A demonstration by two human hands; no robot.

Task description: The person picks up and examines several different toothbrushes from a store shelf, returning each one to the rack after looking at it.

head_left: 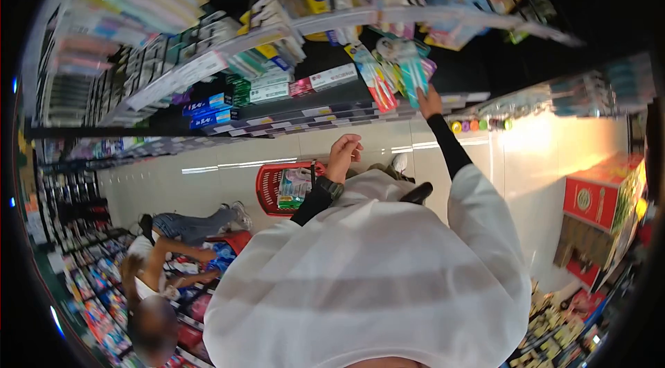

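Wearing: a white banded top [374, 278] fills the near foreground, with black sleeves showing beyond its cuffs.
Left hand [344, 153]: raised just in front of the chest, fingers loosely curled inward. It holds nothing. There is a dark band at the wrist.
Right hand [430, 102]: the arm is stretched forward to the shelf front. The fingers are closed on the lower edge of the Toothbrush pack. The grip is blurred, but it appears to be a pinch.
Toothbrush pack [414, 70]: teal and white, hanging at the shelf front directly above the right hand, in among similar packs.
Red-and-white pack [377, 80]: hangs just beside the held pack, on its left, and neither hand touches it.
Pale shoe [399, 161]: visible on the floor just past the edge of the top.
Red basket [267, 188]: stands on the pale floor to the left of the left hand, apart from it. It contains packaged goods.
Other person [173, 243]: crouched at lower left beside low shelves, well apart from both hands.
Shelving [208, 63]: rows of boxed goods behind price strips, running across the far upper view.
Red carton [596, 195]: on a stack at the far right, well apart from the hands.
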